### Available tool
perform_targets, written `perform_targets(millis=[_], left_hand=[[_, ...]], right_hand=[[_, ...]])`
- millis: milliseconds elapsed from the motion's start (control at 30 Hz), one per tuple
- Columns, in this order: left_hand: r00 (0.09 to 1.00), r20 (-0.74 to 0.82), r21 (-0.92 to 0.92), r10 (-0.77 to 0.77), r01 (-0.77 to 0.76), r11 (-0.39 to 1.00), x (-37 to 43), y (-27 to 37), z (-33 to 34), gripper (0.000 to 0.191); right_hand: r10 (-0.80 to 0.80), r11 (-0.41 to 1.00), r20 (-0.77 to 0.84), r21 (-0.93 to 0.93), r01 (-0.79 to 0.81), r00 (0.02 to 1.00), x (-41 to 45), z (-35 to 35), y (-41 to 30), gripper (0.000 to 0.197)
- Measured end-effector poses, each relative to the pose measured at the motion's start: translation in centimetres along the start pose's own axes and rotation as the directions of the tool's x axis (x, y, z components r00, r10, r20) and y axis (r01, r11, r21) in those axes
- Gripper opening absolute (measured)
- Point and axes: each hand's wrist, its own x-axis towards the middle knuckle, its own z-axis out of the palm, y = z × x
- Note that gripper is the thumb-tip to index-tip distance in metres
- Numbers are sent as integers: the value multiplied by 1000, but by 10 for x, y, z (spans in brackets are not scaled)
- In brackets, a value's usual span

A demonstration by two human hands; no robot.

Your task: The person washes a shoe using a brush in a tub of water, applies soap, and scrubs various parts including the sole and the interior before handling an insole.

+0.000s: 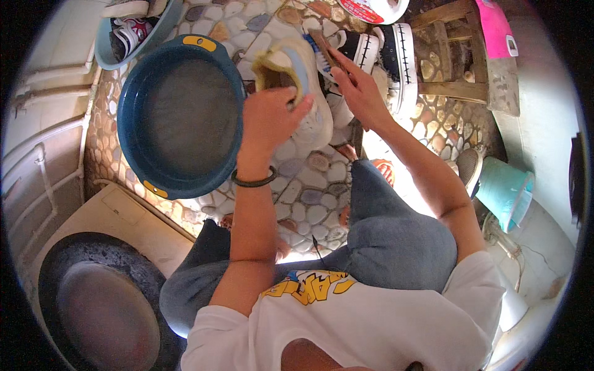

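Note:
In front of me a white shoe [315,118] with a yellowish collar is tilted above the pebble-patterned floor, slightly blurred. My left hand [271,120], with a dark bracelet on the wrist, grips it at the collar. In my right hand [364,95] is a wooden-backed scrub brush [327,51] with blue and white bristles, beside the shoe's far right side. Whether the bristles touch the shoe, I cannot tell. A dark blue basin [127,139] with yellow handle grips stands left of the shoe, with cloudy water [195,116] inside.
Black sneakers with white soles [406,69] lie right of the brush, near a wooden stool [455,88]. A light blue basin [104,48] holds shoes at upper left. A dark round pan [55,264] sits lower left; a turquoise bucket [503,192] is at right.

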Motion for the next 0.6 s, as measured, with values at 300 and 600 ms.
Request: perform_targets(millis=[300,600], left_hand=[[944,-328,208,-46,119,971,-30,-28,78,57],[726,-101,-338,-681,618,710,-55,-32,125,78]], right_hand=[[9,994,-64,-105,-16,998,0,-33,23,45],[129,954,85,-282,-100,988,-16,-26,4,48]])
